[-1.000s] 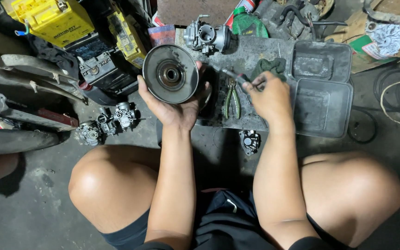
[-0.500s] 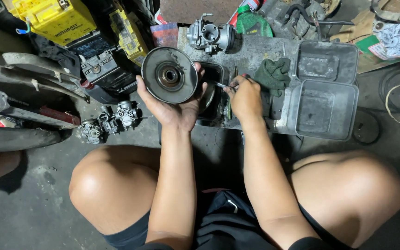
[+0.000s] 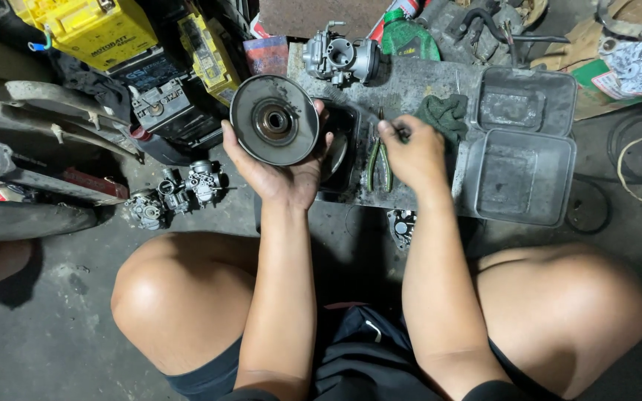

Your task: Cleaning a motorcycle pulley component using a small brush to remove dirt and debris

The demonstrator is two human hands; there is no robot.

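Metal disc (image 3: 274, 120) looks heavy and greasy, so the left hand (image 3: 284, 167) cups its rim, while the right hand (image 3: 412, 152) pinches a thin tool (image 3: 397, 131).

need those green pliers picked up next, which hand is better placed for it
Right. The right hand is beside the pliers, pinching only something small, while the left hand is full with the round metal disc.

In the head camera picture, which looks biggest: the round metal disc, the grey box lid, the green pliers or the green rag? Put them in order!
1. Grey box lid
2. Round metal disc, though the left hand lifts it nearer the camera
3. Green rag and green pliers: too alike to rank
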